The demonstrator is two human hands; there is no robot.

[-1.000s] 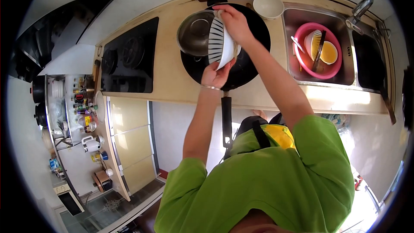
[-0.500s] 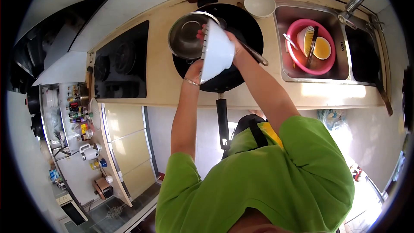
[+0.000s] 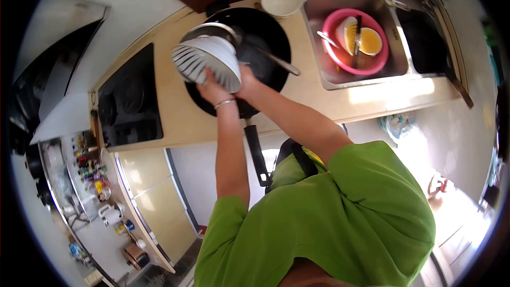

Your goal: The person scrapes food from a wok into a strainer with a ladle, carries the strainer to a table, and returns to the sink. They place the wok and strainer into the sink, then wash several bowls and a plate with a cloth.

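A white bowl with dark stripes [image 3: 204, 58] is tilted on its side above the black wok [image 3: 265, 64]. My left hand [image 3: 214, 89] holds its striped side near the lower rim. My right hand [image 3: 245, 81] grips the bowl at its right edge, with the fingers partly hidden. Behind the bowl, a round metal pan [image 3: 212, 28] rests over the wok's left part. A metal utensil [image 3: 287, 66] lies across the wok's right rim.
A pale bowl [image 3: 281, 1] stands behind the wok. In the steel sink [image 3: 398, 69] a pink basin [image 3: 333, 17] holds dishes and brushes or utensils. A black cooktop [image 3: 133, 101] is at the left. The wok's black handle [image 3: 256, 154] juts over the counter's front edge.
The striped bowl has turned so its outer side shows, and both hands have moved left with it. The view has shifted and rotated.
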